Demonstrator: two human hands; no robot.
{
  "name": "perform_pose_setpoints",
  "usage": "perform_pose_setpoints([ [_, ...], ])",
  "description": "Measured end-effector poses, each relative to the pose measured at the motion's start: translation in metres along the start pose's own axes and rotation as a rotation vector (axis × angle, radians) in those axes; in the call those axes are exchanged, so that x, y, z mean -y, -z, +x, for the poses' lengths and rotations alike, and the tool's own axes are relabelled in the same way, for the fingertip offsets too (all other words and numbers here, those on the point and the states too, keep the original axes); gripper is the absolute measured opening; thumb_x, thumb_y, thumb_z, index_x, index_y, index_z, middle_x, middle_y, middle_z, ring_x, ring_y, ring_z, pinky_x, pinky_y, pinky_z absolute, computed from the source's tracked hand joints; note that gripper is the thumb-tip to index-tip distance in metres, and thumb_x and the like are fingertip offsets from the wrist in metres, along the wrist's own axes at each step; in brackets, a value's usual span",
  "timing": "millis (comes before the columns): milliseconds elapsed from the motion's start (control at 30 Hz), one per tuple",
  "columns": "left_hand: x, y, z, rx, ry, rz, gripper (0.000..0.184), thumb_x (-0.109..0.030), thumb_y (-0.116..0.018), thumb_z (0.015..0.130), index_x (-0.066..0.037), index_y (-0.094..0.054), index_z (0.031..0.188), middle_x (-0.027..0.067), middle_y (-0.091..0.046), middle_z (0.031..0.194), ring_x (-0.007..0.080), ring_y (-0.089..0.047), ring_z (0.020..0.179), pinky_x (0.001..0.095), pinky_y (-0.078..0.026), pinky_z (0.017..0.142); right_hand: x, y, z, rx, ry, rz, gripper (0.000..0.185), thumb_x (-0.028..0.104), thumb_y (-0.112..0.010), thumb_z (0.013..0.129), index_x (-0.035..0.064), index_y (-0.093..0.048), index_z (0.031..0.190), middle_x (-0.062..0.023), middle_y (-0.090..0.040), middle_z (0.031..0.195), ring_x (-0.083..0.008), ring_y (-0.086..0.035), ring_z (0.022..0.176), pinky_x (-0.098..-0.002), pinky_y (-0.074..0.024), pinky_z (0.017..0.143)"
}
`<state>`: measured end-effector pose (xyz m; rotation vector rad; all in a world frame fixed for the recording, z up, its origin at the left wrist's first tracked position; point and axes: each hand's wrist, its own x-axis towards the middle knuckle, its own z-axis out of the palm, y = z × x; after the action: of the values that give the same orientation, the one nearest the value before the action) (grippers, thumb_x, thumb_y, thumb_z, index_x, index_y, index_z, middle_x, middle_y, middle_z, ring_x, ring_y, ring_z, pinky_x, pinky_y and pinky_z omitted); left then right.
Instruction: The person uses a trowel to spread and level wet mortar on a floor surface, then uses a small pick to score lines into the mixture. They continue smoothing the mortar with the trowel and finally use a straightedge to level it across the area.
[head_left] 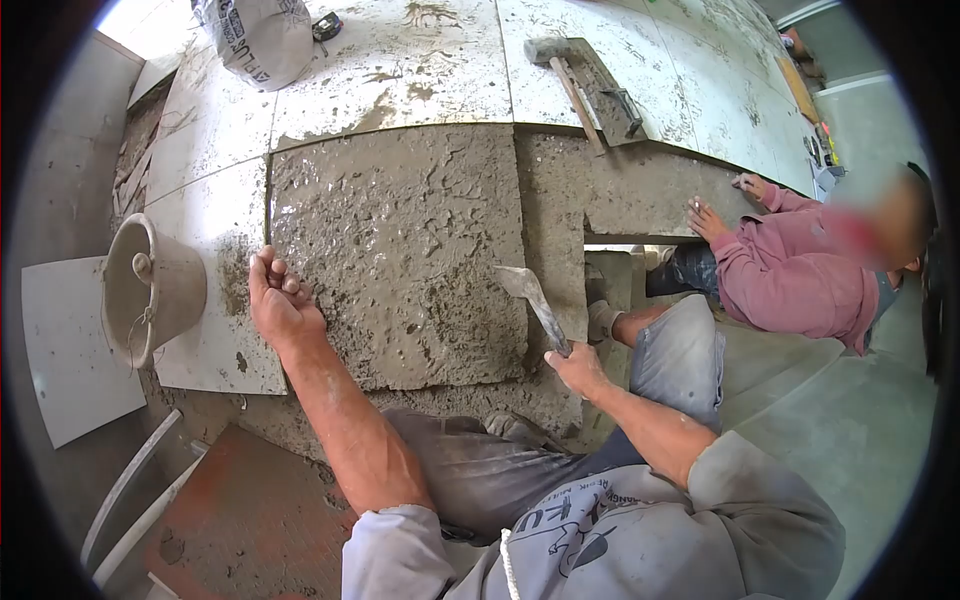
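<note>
"Just beside the mortar bed's point(400, 250) right edge, what does the right hand point(578, 368) grasp?"

"A trowel point(540, 308), fingers wrapped around its handle, probably to steer the blade over that edge; whether it touches mortar, I can't tell."

"And the left hand point(285, 302)?"

"At the bed's left edge, fingers loosely curled and holding nothing, perhaps to avoid the wet surface."

"Why's the bucket point(182, 280) left of the bed?"

"Likely for easy reach; the mallet point(577, 103) lies beyond the bed on the tiles point(660, 110), apparently parked aside."
</note>
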<state>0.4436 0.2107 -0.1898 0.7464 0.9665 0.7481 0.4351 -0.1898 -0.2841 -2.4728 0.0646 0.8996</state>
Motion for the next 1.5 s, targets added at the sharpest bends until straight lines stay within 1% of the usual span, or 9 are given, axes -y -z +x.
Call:
perform_pose_setpoints([
  [100,0.005,-0.007,-0.001,-0.013,-0.011,0.028,0.020,-0.026,-0.050,0.093,-0.008,-0.060,0.096,-0.0050,-0.051,0.068,0.0035,-0.040,0.051,0.0182,-0.029,0.042,0.015,0.022,-0.013,0.161,-0.066,0.077,0.037,0.034,-0.063,0.078,-0.0014,-0.062,0.086,-0.0143,-0.060,0.068,-0.0247,-0.059,0.066,-0.0391,-0.0448,0.064],
  [300,0.005,-0.003,0.000,0.025,-0.003,0.049,0.020,-0.025,-0.051,0.093,-0.007,-0.060,0.097,-0.0047,-0.052,0.069,0.0036,-0.040,0.050,0.0176,-0.030,0.042,0.002,0.005,-0.011,0.021,-0.017,0.378,0.035,0.033,-0.062,0.077,-0.0011,-0.062,0.084,-0.0168,-0.061,0.069,-0.0299,-0.060,0.069,-0.0415,-0.0445,0.067],
  [500,0.006,-0.005,0.003,-0.010,0.003,0.014,0.020,-0.025,-0.052,0.093,-0.007,-0.060,0.097,-0.0046,-0.051,0.067,0.0043,-0.038,0.050,0.0186,-0.027,0.040,0.028,0.026,-0.015,0.242,-0.035,-0.003,0.037,0.035,-0.062,0.078,-0.0012,-0.063,0.087,-0.0173,-0.062,0.073,-0.0281,-0.062,0.074,-0.0396,-0.0457,0.070],
  [700,0.002,0.001,0.002,0.011,0.002,0.022,0.021,-0.025,-0.051,0.093,-0.007,-0.060,0.095,-0.0045,-0.052,0.068,0.0035,-0.041,0.050,0.0171,-0.030,0.043,-0.009,-0.009,-0.015,-0.011,0.126,0.142,0.039,0.035,-0.062,0.077,-0.0003,-0.063,0.094,-0.0223,-0.064,0.083,-0.0326,-0.063,0.085,-0.0410,-0.0463,0.073],
  [767,0.002,0.003,0.002,0.014,-0.001,0.004,0.021,-0.025,-0.052,0.093,-0.006,-0.061,0.096,-0.0041,-0.052,0.068,0.0035,-0.041,0.051,0.0171,-0.030,0.043,0.003,-0.002,-0.009,0.247,-0.041,-0.135,0.049,0.040,-0.061,0.078,-0.0023,-0.063,0.103,-0.0246,-0.064,0.087,-0.0339,-0.063,0.088,-0.0401,-0.0467,0.076],
  [900,0.000,-0.004,-0.004,-0.022,-0.035,0.021,0.022,-0.025,-0.052,0.093,-0.005,-0.061,0.098,-0.0036,-0.052,0.069,0.0034,-0.041,0.052,0.0169,-0.030,0.043,0.029,0.019,-0.028,0.309,-0.035,-0.100,0.052,0.041,-0.061,0.077,-0.0038,-0.062,0.104,-0.0255,-0.064,0.089,-0.0365,-0.062,0.090,-0.0403,-0.0469,0.079],
  [1067,-0.001,-0.003,-0.002,-0.033,-0.013,0.031,0.021,-0.025,-0.053,0.092,-0.007,-0.060,0.100,-0.0051,-0.053,0.068,0.0043,-0.041,0.052,0.0187,-0.030,0.044,0.018,-0.002,-0.027,0.048,0.169,0.151,0.046,0.039,-0.061,0.077,-0.0019,-0.063,0.099,-0.0251,-0.063,0.086,-0.0393,-0.061,0.088,-0.0430,-0.0463,0.079],
  [1167,0.000,-0.001,-0.004,-0.007,-0.007,0.019,0.021,-0.025,-0.052,0.092,-0.006,-0.060,0.099,-0.0050,-0.054,0.068,0.0042,-0.042,0.052,0.0183,-0.030,0.044,0.014,-0.008,-0.009,0.211,0.011,-0.171,0.050,0.040,-0.061,0.078,-0.0023,-0.063,0.103,-0.0257,-0.064,0.087,-0.0386,-0.062,0.088,-0.0411,-0.0470,0.078],
  [1500,-0.002,-0.006,-0.005,-0.037,-0.023,0.014,0.020,-0.022,-0.051,0.093,-0.005,-0.060,0.097,-0.0033,-0.054,0.070,0.0035,-0.041,0.052,0.0171,-0.030,0.043,-0.002,0.007,-0.028,0.159,0.175,-0.027,0.041,0.034,-0.062,0.078,-0.0028,-0.063,0.095,-0.0238,-0.063,0.078,-0.0345,-0.064,0.078,-0.0397,-0.0474,0.070],
])
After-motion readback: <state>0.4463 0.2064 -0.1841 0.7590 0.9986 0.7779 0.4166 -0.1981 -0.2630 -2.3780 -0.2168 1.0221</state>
